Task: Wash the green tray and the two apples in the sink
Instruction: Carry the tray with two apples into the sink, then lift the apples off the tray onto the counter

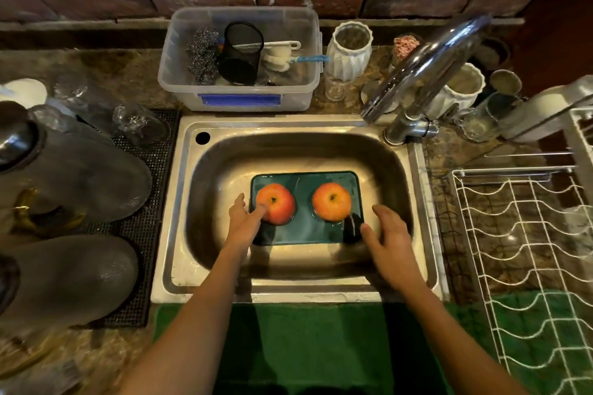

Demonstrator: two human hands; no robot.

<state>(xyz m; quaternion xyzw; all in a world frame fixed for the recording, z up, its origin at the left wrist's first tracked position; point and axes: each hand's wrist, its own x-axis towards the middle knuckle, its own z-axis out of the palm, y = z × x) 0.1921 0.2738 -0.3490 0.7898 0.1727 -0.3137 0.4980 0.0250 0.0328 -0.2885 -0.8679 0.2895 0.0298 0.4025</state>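
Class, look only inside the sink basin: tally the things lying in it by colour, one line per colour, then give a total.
Red-orange: 2, the left apple and the right apple
Green: 1, the tray under both apples
Total: 3

no readable text, blue label on plastic tub (239,58) blank

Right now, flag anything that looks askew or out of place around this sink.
The black mesh cup lies tipped on its side in the clear tub. The green tray and apples sit flat in the sink; nothing there looks wrong.
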